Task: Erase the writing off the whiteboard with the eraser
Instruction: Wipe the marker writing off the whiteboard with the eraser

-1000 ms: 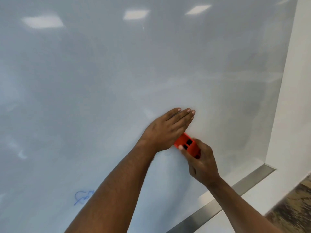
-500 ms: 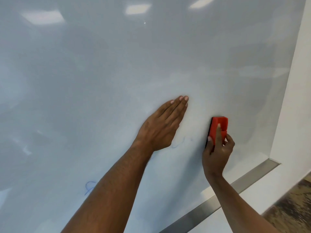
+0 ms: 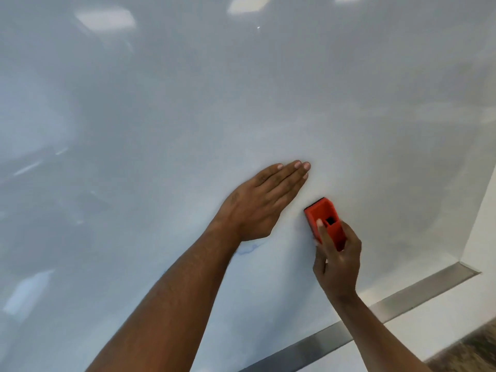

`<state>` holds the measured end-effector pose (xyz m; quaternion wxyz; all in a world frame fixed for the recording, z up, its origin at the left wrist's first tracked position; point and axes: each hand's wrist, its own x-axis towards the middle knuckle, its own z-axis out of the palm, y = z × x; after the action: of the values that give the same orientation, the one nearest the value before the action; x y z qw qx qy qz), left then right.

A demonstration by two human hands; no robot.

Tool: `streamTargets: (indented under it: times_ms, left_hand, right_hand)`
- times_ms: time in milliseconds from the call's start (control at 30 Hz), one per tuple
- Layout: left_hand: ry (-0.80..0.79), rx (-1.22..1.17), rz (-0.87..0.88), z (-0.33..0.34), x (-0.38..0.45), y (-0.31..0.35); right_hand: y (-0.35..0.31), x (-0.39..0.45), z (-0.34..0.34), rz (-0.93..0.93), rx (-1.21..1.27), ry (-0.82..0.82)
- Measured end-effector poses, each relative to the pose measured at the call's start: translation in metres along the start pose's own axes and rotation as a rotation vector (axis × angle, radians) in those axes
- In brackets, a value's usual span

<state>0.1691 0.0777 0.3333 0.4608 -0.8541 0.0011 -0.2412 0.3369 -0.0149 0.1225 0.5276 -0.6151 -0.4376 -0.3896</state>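
Whiteboard (image 3: pixel 188 103), head view: right hand (image 3: pixel 338 261) gripped the red eraser (image 3: pixel 326 222) against it, low and right, to wipe. Left hand (image 3: pixel 264 202) pressed flat, fingers straight, likely for bracing; faint blue marks (image 3: pixel 248 249) remained just below it.

The eraser (image 3: pixel 326 224) is bright red with a black hole. The whiteboard (image 3: pixel 188 103) is white with faint blue marks (image 3: pixel 248 249).

Left hand (image 3: pixel 264 204) lay flat on the whiteboard (image 3: pixel 188 103) at frame centre; eraser (image 3: pixel 323 220) just right of it, right hand (image 3: pixel 336 260) below, metal ledge (image 3: pixel 402 299) lower right.
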Motion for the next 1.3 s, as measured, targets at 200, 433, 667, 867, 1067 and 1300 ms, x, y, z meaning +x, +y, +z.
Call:
streamTargets:
  times_ms: [200,433,667,867,1067,1300]
  left_hand:
    - [-0.05,-0.044,0.078,-0.014,-0.022,-0.017]
    - [-0.038,0.0,0.004,-0.036,-0.064,-0.047]
    - [0.001,0.041,-0.049,-0.045,-0.085,-0.064]
    - [0.002,0.018,-0.027,-0.045,-0.086,-0.068]
    - [0.087,0.11,-0.195,-0.043,-0.093,-0.067]
    - [0.058,0.116,-0.227,-0.042,-0.102,-0.074]
  right_hand:
    - [-0.042,0.002,0.011,0.049,0.145,0.044]
    - [-0.07,0.001,0.017,0.264,0.131,0.096]
    - [-0.096,-0.007,0.02,0.023,0.243,0.003]
    - [-0.106,-0.014,0.026,-0.36,0.172,-0.198]
    - [-0.132,-0.018,0.029,-0.085,0.226,-0.009]
    - [-0.142,-0.026,0.038,-0.227,0.17,-0.034]
